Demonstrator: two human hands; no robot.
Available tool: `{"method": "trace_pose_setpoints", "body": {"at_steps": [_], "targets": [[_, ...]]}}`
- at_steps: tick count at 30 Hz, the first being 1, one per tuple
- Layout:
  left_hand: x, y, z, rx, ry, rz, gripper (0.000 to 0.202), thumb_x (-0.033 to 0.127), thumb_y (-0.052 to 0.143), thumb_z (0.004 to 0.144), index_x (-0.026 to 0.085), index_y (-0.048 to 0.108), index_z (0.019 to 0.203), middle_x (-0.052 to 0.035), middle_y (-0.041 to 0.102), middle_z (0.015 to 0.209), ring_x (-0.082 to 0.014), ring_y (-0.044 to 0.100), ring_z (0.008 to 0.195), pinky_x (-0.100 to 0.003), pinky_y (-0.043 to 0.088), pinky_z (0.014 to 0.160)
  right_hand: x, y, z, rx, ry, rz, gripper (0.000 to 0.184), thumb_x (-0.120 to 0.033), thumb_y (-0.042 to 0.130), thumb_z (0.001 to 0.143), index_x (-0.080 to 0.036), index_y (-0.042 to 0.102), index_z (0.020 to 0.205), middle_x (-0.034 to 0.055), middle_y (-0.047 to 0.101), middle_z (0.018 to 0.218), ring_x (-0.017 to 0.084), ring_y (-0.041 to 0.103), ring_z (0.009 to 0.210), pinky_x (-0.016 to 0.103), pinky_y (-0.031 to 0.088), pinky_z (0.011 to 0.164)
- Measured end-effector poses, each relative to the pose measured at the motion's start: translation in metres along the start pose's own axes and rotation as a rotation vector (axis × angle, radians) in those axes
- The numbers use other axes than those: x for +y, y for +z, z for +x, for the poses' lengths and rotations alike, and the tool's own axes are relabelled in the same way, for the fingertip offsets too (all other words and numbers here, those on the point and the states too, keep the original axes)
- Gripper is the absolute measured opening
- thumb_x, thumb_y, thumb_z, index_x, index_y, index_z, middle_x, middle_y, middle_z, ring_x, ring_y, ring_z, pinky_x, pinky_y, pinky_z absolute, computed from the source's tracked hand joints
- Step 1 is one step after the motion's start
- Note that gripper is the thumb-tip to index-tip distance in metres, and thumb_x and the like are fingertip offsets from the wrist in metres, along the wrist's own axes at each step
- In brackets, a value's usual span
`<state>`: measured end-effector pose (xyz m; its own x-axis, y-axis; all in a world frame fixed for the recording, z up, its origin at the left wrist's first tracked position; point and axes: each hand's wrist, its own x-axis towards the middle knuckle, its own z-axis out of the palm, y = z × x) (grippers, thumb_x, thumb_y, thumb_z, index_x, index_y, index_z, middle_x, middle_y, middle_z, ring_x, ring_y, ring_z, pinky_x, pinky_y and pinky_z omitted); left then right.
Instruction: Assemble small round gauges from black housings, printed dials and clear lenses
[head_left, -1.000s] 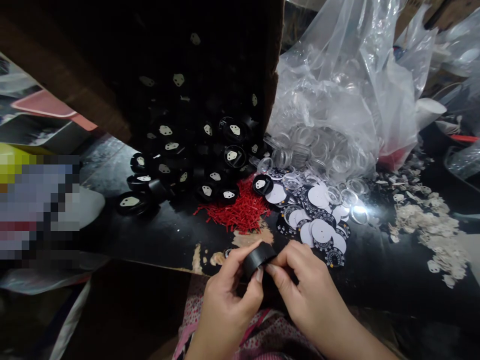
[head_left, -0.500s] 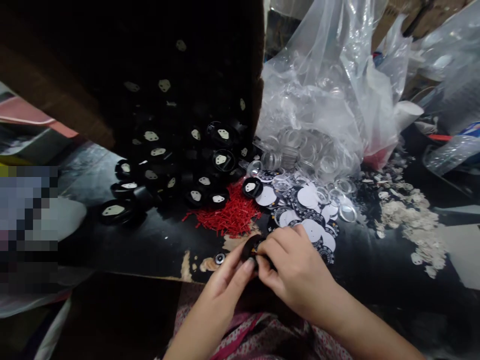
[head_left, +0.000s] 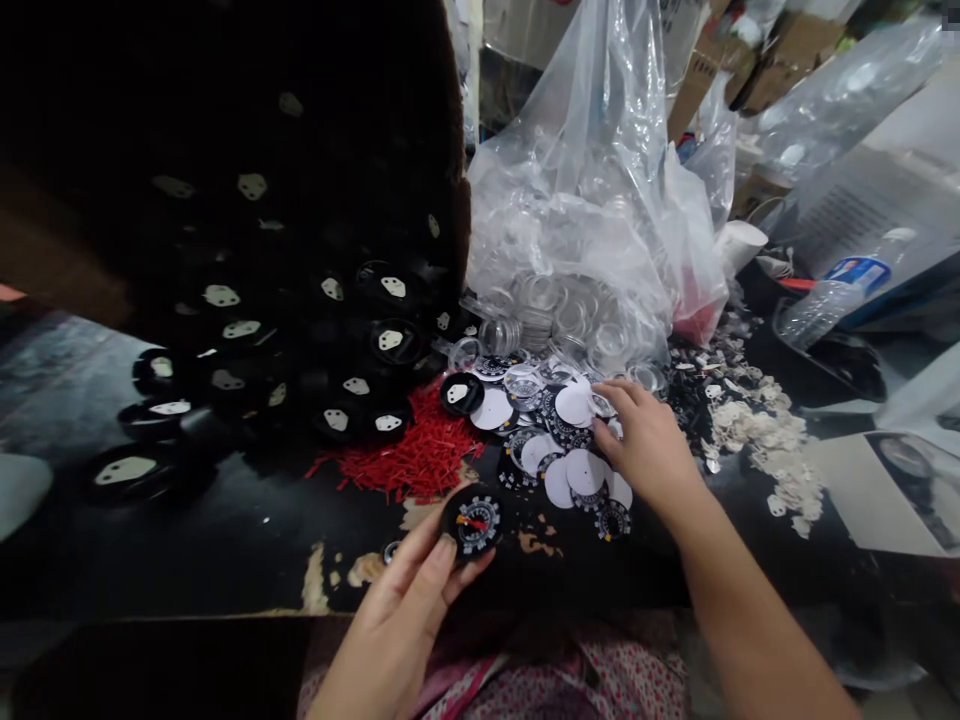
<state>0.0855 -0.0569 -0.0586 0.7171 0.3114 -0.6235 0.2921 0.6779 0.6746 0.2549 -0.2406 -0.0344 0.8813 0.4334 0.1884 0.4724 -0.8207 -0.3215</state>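
Observation:
My left hand (head_left: 412,595) grips a round black dial case (head_left: 448,515) by its edge, above the table's front edge. Inside it, face up, are a black dial plate with white markings and a red pointer (head_left: 471,522). My right hand (head_left: 651,445) reaches over a pile of printed dial discs (head_left: 574,405), some white side up, others black side up. Its thumb and fingers are apart at the pile's right side, by a clear plastic cover (head_left: 602,406); whether they touch it is unclear.
Red pointers (head_left: 409,450) lie heaped left of the discs. Black cases (head_left: 135,470) spill from a dark carton (head_left: 457,230). Behind stands a bag of clear covers (head_left: 555,220). Small whitish plates (head_left: 757,440) and a white box (head_left: 862,495) are at right.
My hands were together at the dial case; now my right hand has left it and moved up and right to the discs. My left hand keeps the case, its face now visible. The view has shifted right.

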Motion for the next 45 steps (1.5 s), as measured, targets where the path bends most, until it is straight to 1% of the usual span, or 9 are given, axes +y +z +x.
{"method": "trace_pose_setpoints", "body": {"at_steps": [6,9,17,23,32,35,39,42,45], "targets": [[-0.009,0.007,0.004,-0.142,-0.015,-0.147,0.026,0.036,0.066,0.085,0.021,0.073,0.105,-0.0072,0.072,0.118,-0.0250,0.068,0.106,-0.038,0.058,0.090,0.031,0.000,0.009,0.036,-0.044,0.022,0.031,-0.015,0.050,0.087,-0.016,0.067,0.112,0.0114,0.068,0.104,0.027,0.061,0.100,0.044,0.047,0.090],[-0.007,0.006,0.006,-0.197,-0.059,-0.197,0.024,0.036,0.061,0.089,0.020,0.074,0.103,-0.0079,0.076,0.108,-0.0230,0.072,0.094,-0.037,0.059,0.087,-0.002,-0.003,-0.014,0.074,-0.011,0.252,0.033,-0.025,0.050,0.093,-0.018,0.062,0.123,0.0085,0.068,0.100,0.022,0.064,0.089,0.037,0.052,0.082],[-0.009,0.001,0.005,-0.203,0.115,0.039,0.039,0.036,0.070,0.082,0.030,0.066,0.120,-0.0054,0.064,0.132,-0.0268,0.061,0.119,-0.036,0.054,0.095,-0.086,0.008,-0.056,-0.323,-0.154,0.646,0.039,-0.020,0.046,0.096,-0.034,0.055,0.132,0.0054,0.051,0.116,0.015,0.057,0.102,0.029,0.048,0.089],[-0.008,-0.003,-0.004,-0.229,0.236,0.298,0.036,0.029,0.070,0.081,0.035,0.069,0.117,0.0019,0.069,0.127,-0.0200,0.061,0.120,-0.028,0.048,0.102,-0.096,0.015,-0.045,-0.077,-0.157,0.450,0.037,-0.035,0.033,0.101,-0.020,0.052,0.073,0.0012,0.053,0.069,0.017,0.049,0.067,0.031,0.036,0.064],[0.003,-0.007,-0.015,-0.132,0.423,0.610,0.036,0.032,0.064,0.084,0.033,0.067,0.120,-0.0003,0.070,0.124,-0.0225,0.064,0.116,-0.030,0.051,0.098,-0.115,0.032,-0.039,0.084,-0.283,0.459,0.034,-0.018,0.028,0.097,-0.022,0.039,0.066,-0.0013,0.046,0.059,0.015,0.043,0.057,0.030,0.032,0.063],[0.007,-0.036,-0.023,-0.047,0.478,0.778,0.037,0.034,0.063,0.084,0.032,0.067,0.121,-0.0017,0.070,0.125,-0.0243,0.063,0.116,-0.034,0.047,0.103,-0.128,0.030,-0.040,-0.026,-0.336,0.479,0.036,-0.023,0.032,0.099,-0.022,0.045,0.065,0.0000,0.055,0.061,0.016,0.052,0.060,0.031,0.037,0.068],[-0.003,-0.123,-0.045,0.008,0.343,0.866,0.041,0.035,0.059,0.086,0.029,0.062,0.127,-0.0060,0.068,0.128,-0.0269,0.061,0.120,-0.040,0.047,0.103,-0.123,0.026,-0.045,-0.271,-0.448,0.597,0.019,-0.032,0.045,0.096,-0.025,0.062,0.099,0.0015,0.073,0.096,0.019,0.068,0.088,0.030,0.050,0.078],[-0.005,-0.179,-0.058,0.442,0.432,0.995,0.043,0.037,0.061,0.083,0.025,0.064,0.124,-0.0101,0.062,0.135,-0.0318,0.054,0.127,-0.051,0.040,0.108,-0.112,0.037,-0.046,-0.231,-0.410,0.565,0.022,-0.031,0.048,0.095,-0.031,0.060,0.113,-0.0011,0.073,0.109,0.017,0.070,0.094,0.028,0.056,0.077],[0.022,-0.187,-0.044,0.620,0.645,1.039,0.046,0.036,0.057,0.087,0.024,0.056,0.132,-0.0106,0.054,0.143,-0.0294,0.046,0.134,-0.052,0.032,0.113,-0.116,0.044,-0.048,-0.243,-0.485,0.568,0.018,-0.029,0.049,0.092,-0.032,0.065,0.101,-0.0041,0.075,0.099,0.017,0.072,0.085,0.026,0.059,0.069]]}}
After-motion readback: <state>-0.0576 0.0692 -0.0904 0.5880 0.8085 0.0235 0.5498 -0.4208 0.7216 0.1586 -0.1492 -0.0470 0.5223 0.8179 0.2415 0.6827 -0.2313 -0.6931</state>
